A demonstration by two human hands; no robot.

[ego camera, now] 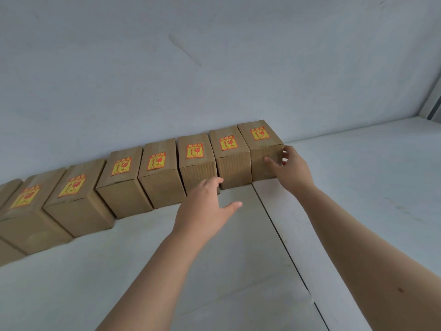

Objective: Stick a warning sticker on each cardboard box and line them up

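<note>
Several brown cardboard boxes stand side by side in a row against the pale wall, each with a yellow and red warning sticker on top. The rightmost box (pixel 261 149) carries a sticker (pixel 259 133). My right hand (pixel 292 172) rests against its front right corner, fingers spread around the edge. My left hand (pixel 206 206) hovers open in front of the third box from the right (pixel 198 161), fingertips close to its lower front face. Neither hand holds anything. The row runs off the left edge of the view.
The boxes stand on a white tabletop (pixel 214 259) with a dark seam (pixel 281 237) running from the row toward me. A grey wall (pixel 214 68) backs the row. A vertical frame (pixel 433 106) shows at the far right.
</note>
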